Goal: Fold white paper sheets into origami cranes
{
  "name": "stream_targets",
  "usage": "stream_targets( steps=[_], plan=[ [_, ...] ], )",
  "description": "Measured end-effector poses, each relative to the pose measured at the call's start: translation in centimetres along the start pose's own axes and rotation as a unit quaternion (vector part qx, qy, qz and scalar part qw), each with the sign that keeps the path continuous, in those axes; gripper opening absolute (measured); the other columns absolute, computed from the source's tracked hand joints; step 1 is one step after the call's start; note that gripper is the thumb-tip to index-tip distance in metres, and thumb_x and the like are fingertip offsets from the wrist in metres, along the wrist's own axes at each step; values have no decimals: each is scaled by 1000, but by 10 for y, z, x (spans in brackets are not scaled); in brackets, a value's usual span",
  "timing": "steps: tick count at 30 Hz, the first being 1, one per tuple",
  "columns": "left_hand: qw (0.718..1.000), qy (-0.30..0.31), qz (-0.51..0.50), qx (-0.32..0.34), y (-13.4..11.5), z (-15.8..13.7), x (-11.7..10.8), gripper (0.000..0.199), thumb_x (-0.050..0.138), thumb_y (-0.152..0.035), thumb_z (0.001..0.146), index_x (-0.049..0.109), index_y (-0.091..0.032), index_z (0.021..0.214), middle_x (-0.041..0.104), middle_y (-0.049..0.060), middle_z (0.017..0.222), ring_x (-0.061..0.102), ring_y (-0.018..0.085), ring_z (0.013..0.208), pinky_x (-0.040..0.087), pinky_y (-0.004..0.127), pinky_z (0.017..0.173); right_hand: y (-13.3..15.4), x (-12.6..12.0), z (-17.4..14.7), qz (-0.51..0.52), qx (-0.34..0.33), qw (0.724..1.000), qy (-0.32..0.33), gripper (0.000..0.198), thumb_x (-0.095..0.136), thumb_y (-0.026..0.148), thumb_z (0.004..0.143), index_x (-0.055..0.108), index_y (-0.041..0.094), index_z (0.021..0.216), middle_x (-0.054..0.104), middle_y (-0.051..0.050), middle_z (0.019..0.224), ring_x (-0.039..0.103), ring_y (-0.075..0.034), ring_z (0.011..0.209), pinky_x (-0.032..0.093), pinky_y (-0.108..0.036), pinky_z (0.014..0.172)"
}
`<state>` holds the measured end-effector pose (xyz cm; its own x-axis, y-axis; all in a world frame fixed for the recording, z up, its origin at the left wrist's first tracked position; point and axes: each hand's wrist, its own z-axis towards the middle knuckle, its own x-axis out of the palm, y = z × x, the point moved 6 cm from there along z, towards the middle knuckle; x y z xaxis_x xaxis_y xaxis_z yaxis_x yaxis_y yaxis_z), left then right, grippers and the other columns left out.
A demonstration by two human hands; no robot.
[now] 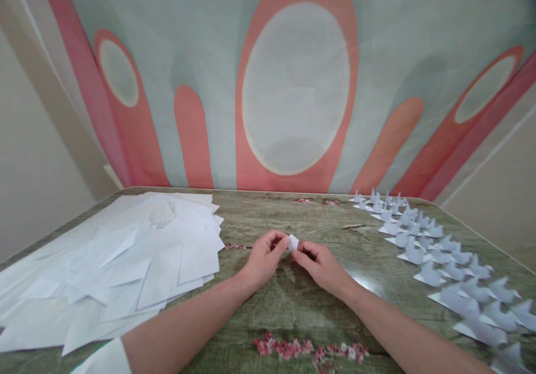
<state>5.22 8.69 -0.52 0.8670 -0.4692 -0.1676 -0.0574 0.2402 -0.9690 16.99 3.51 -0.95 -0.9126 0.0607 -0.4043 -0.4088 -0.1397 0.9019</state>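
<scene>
A small folded piece of white paper (293, 243) is held up between both hands, over the middle of the table. My left hand (267, 257) pinches its left side between thumb and fingers. On the paper's lower right edge, my right hand (317, 261) grips with thumb and curled fingers. The folds of the paper are too small to make out. To the left lies a wide, loose pile of white paper sheets (167, 251). Several rows of folded white paper figures (412, 251), shaped like birds, stand along the right side.
The wood-patterned table (251, 307) has pink flower prints (310, 349) on its surface. Its far edge meets a wall hanging (209, 56) with coral shapes and pale ovals. Light glares off the tabletop near my right forearm.
</scene>
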Motion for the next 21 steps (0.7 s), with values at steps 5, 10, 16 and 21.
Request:
stream_targets(
  steps=[5, 10, 16, 21],
  plan=[
    [1000, 3, -4, -5, -2, -1, 1, 26, 54, -39, 79, 56, -14, 76, 56, 0, 69, 49, 12, 66, 40, 23, 64, 1, -8, 0, 81, 3, 995, -56, 19, 49, 35, 81, 51, 18, 73, 48, 2, 67, 44, -12, 63, 35, -24, 58],
    [1000, 5, 10, -14, 0, -1, 1, 25, 55, -39, 78, 57, -13, 75, 55, 0, 67, 49, 11, 63, 39, 21, 61, 1, -9, 0, 118, 4, 991, -65, 18, 49, 35, 81, 52, 18, 72, 48, 2, 67, 44, -13, 65, 35, -24, 61],
    [1000, 8, 3, -23, 3, -1, 2, 25, 57, -38, 76, 58, -13, 74, 56, 0, 66, 49, 11, 62, 40, 21, 60, -5, -8, 0, 108, 1, 992, -64, 18, 52, 35, 80, 53, 18, 73, 48, 3, 66, 43, -12, 62, 35, -24, 59],
    [999, 9, -6, -35, 3, 0, 2, 24, 57, -37, 76, 59, -13, 73, 58, 0, 66, 50, 11, 62, 40, 22, 60, -9, -7, 1, 99, 3, 994, -53, 20, 51, 36, 81, 53, 18, 73, 48, 3, 65, 43, -12, 61, 34, -24, 58]
  ],
)
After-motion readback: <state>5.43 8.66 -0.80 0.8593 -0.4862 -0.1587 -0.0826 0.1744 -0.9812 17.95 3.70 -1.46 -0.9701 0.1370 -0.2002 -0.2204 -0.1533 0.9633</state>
